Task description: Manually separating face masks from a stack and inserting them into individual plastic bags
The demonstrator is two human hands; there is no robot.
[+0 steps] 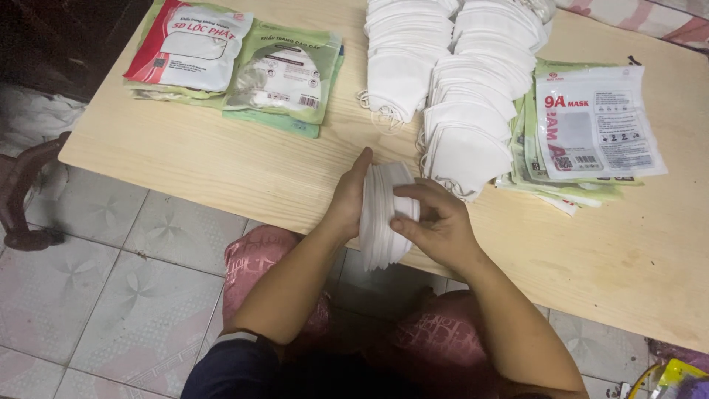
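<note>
A stack of white folded face masks (382, 214) stands on edge at the near edge of the wooden table (221, 162). My left hand (347, 199) presses flat against the stack's left side. My right hand (436, 222) grips the stack from the right, thumb and fingers curled over its top edge. Both hands squeeze the stack between them. Two long rows of loose white masks (443, 81) lie fanned out on the table just beyond my hands.
Flat printed plastic mask bags lie in piles: a red-and-white and green pile (236, 66) at the far left, a green and clear pile (591, 133) at the right. Tiled floor (111, 295) lies below. A dark wooden chair leg (22, 192) stands at the left.
</note>
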